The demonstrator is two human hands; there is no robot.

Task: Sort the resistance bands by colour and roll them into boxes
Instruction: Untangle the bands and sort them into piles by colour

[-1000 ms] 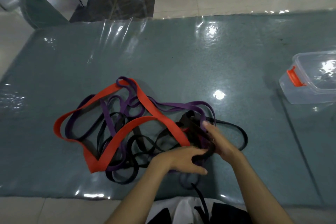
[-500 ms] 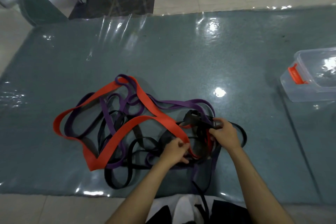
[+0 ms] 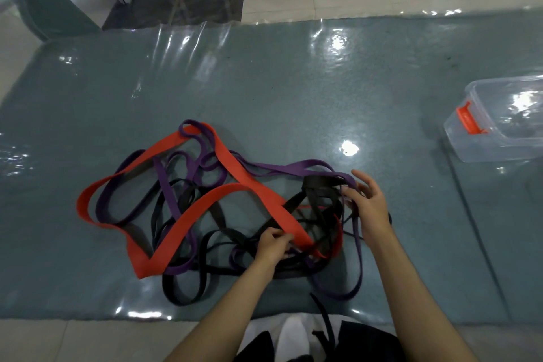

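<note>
The tangled resistance bands (image 3: 205,214) lie on the teal mat (image 3: 264,97): limp, light, stretchy, best lifted at a free loop. The left hand (image 3: 273,247) pinches strands beside the red band (image 3: 188,223). The right hand (image 3: 370,203), fingers spread, seemingly hooks a purple band (image 3: 293,169).

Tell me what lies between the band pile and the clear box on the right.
Nothing visible: only bare mat separates the tangled bands from the clear box. The hindrance is the tangle itself, red, purple and black bands interlaced where the left hand and right hand work.
</note>
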